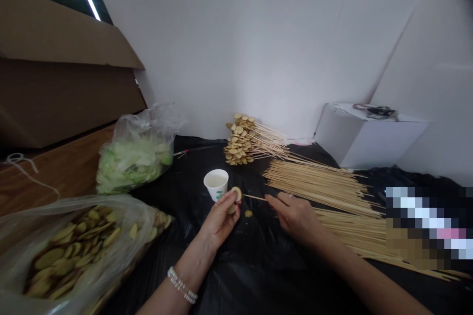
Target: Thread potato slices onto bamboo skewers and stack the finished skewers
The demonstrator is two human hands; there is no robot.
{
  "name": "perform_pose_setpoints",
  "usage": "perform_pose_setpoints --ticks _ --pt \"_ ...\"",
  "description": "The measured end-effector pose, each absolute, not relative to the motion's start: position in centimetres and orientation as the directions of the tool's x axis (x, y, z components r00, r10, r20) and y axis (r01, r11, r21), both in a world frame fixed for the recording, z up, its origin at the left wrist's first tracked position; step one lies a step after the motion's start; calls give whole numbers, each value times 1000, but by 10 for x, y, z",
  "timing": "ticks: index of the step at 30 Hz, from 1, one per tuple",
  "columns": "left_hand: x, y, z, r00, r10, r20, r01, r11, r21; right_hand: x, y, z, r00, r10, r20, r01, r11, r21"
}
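My left hand pinches a round yellow potato slice between thumb and fingers, with a bracelet of white beads on that wrist. My right hand grips a thin bamboo skewer near its end. The skewer's tip reaches the slice's edge, though I cannot tell whether it pierces it. A loose slice lies on the black plastic sheet just below the hands. A white paper cup stands just beyond my left hand.
Beyond the hands lies a heap of sliced food on skewers. A pile of bare skewers spreads rightward. At left are a bag of potato slices, a bag of pale greens, a wooden surface and a cardboard box.
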State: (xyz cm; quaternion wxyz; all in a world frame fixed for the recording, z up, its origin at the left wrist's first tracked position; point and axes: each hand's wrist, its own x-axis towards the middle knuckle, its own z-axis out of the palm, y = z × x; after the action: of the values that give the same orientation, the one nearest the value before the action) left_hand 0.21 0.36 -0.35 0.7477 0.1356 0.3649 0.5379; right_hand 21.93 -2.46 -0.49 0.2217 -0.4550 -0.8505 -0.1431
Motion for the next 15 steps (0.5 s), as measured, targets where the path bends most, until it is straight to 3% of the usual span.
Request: perform_pose_setpoints --ticks 15 --pt "3 2 -5 135 924 -357 -653 354 669 218 -25 -4 -486 711 508 839 543 42"
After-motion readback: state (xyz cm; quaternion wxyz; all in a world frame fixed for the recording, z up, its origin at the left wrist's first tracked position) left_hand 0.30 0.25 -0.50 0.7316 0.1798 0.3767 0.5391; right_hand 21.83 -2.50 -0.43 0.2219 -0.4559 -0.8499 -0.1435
